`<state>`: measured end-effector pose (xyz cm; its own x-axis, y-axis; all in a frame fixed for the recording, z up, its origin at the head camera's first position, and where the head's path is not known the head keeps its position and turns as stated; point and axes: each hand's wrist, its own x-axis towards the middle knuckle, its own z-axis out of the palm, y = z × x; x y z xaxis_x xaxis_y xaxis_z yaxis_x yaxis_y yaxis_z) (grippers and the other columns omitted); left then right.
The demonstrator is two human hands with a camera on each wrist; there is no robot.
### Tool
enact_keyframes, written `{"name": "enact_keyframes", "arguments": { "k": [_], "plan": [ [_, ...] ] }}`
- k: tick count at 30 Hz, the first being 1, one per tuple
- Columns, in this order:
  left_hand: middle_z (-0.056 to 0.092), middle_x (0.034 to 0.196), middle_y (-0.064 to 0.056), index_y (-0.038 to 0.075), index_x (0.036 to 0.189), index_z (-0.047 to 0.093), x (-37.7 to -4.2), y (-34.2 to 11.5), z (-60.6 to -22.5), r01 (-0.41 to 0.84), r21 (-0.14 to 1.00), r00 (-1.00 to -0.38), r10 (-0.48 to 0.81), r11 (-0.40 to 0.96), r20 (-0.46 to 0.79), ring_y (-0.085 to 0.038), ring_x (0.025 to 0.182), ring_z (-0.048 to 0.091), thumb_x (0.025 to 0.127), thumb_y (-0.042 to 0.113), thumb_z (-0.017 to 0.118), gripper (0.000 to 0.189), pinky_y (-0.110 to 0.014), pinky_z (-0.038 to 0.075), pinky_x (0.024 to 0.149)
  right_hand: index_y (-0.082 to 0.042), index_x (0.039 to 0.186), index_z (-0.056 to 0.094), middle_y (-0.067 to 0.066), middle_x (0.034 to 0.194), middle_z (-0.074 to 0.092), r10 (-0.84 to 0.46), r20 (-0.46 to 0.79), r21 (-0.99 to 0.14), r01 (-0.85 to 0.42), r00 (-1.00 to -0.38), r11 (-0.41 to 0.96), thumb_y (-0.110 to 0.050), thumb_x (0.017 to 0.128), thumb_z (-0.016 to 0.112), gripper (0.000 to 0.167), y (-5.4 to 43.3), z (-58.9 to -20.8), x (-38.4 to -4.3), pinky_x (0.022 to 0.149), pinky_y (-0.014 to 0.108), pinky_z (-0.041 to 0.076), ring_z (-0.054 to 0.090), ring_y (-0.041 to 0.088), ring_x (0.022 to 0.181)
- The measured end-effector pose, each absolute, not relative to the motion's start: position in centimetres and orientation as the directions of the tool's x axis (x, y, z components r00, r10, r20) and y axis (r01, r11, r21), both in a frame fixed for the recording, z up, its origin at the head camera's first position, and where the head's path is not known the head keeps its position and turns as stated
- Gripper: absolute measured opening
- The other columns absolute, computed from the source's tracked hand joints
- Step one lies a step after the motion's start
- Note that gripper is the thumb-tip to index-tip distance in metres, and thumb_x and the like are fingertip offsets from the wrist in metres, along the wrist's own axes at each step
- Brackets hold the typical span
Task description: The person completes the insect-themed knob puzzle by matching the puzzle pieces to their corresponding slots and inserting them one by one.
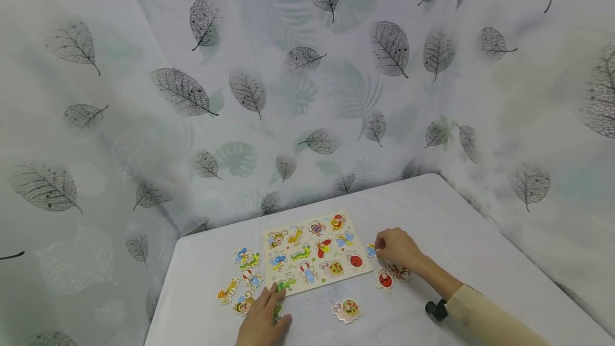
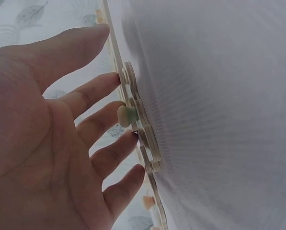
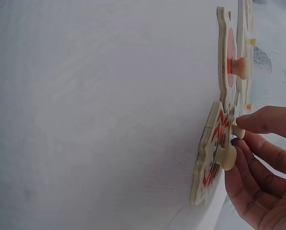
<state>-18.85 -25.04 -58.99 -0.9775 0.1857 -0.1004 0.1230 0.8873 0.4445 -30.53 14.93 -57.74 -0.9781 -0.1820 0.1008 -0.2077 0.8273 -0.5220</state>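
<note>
A wooden puzzle board [image 1: 331,280] with printed insects lies on the table. My left hand [image 1: 263,316] is at its near left corner, fingertips on the edge, palm free in the left wrist view. Beside that hand, a green puzzle piece [image 1: 278,312] lies partly hidden; a bee piece [image 1: 243,303] is to its left. My right hand [image 1: 397,247], right of the board, pinches the small knob [image 3: 238,131] of a blue-winged insect piece [image 1: 371,250] between thumb and fingers. Close under this hand are a ladybug piece [image 1: 385,280] and a red-marked spider piece [image 3: 211,153], each with its own knob.
Several more pieces lie left of the board, among them a yellow striped insect [image 1: 228,291] and a beetle [image 1: 252,278]. A snail-like piece [image 1: 347,311] is in front of the board. A black object [image 1: 436,310] sits by the right sleeve. Leaf-printed curtains [image 1: 298,95] surround the white table [image 1: 408,207].
</note>
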Motion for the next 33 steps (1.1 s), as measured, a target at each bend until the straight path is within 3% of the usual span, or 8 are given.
{"name": "enact_keyframes", "arguments": {
  "k": [33],
  "plan": [
    [0.045, 0.161, -0.014, 0.013, 0.145, 0.059, -18.8, -25.0, -59.1, 0.131, 0.434, -0.979, 0.186, 0.891, -0.085, -0.046, 0.149, 0.038, 0.091, 0.046, 0.077, 0.066, -0.069, 0.037, 0.115, -0.016, 0.080, 0.073, -0.008, 0.069, 0.060, -0.188, 0.153, -0.518, -0.241, -0.970, 0.821, -0.009, 0.081, 0.081, 0.011, 13.9, -57.1, -32.0, 0.054, 0.026, 0.045, 0.052, 0.013, 0.063]
  ]
}}
